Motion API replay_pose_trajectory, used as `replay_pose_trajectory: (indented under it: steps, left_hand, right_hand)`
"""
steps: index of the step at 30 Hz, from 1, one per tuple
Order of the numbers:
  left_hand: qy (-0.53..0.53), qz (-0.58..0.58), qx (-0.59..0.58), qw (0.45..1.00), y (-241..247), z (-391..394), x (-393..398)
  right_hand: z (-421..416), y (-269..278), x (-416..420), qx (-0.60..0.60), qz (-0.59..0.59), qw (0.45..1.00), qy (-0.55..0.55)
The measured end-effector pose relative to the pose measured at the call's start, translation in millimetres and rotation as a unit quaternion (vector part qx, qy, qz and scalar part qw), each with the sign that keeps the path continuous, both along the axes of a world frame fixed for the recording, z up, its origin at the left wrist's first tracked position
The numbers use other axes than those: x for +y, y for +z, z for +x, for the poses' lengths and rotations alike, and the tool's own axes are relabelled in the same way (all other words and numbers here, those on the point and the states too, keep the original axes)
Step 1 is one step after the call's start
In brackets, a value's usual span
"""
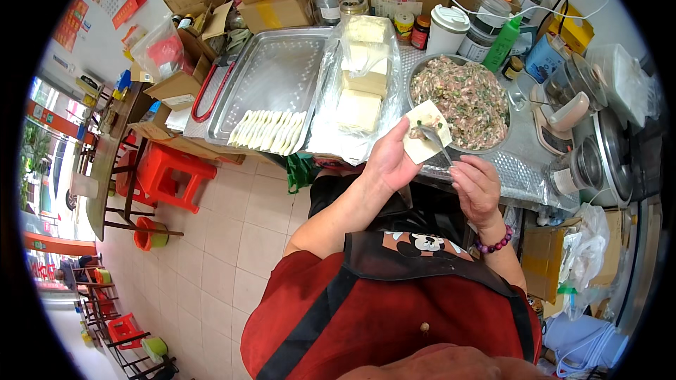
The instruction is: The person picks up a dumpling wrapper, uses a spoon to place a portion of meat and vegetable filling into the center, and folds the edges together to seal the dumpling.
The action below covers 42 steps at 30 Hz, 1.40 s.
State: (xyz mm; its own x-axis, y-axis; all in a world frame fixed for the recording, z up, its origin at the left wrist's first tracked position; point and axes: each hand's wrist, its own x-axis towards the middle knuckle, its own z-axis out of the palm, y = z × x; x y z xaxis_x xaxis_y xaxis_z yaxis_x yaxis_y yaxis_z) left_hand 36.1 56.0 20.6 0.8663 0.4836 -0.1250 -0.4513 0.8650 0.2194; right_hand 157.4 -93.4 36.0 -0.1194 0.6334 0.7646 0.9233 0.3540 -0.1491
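My left hand (390,157) holds a square dough wrapper (426,137) flat on its palm and fingers. A small lump of meat filling lies at the wrapper's middle. In my right hand (477,186) is a metal spoon (439,143), its bowl on the filling. Just beyond stands a round metal bowl (510,116) heaped with minced meat filling (459,100) with green bits. To the left, stacks of square wrappers (360,109) lie on clear plastic film. Farther left, a metal tray (269,71) bears a row of folded dumplings (266,131) along its near end.
Jars and a lidded white cup (448,29) line the back, with a green squeeze bottle (503,45). A kitchen scale (554,132) is right of the bowl. A red-handled hacksaw (211,89) lies left of the tray. Red plastic stools (171,166) stand on the floor.
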Motion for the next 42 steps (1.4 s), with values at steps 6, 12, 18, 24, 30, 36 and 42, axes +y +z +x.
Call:
replay_pose_trajectory:
  steps: [6,12,18,24,30,36,42]
  left_hand:
    - [-0.002,-0.003,-0.012,1.0,1,-2,0]
    - [-0.018,0.015,0.013,1.0,0,-9,-6]
    - [-0.01,0.0,-0.008,1.0,-5,-13,1]
    - [-0.031,-0.007,-0.029,0.999,0,-15,-4]
    - [-0.046,-0.004,-0.044,0.998,-2,-21,-16]
    - [-0.054,0.016,-0.065,0.996,-6,-20,-27]
    - [-0.078,0.021,-0.057,0.995,-8,-21,-34]
  right_hand:
    - [5,-5,0,0.082,0.03,0.996,-0.008]
    - [17,-6,3,0.089,0.037,0.992,-0.076]
    - [16,-2,8,0.117,-0.02,0.989,-0.09]
    - [15,-1,21,0.067,-0.045,0.991,-0.111]
    - [11,-2,17,0.086,-0.036,0.991,-0.101]
    - [-16,17,17,0.002,-0.032,0.998,-0.059]
    - [-29,21,17,-0.017,-0.04,0.999,-0.003]
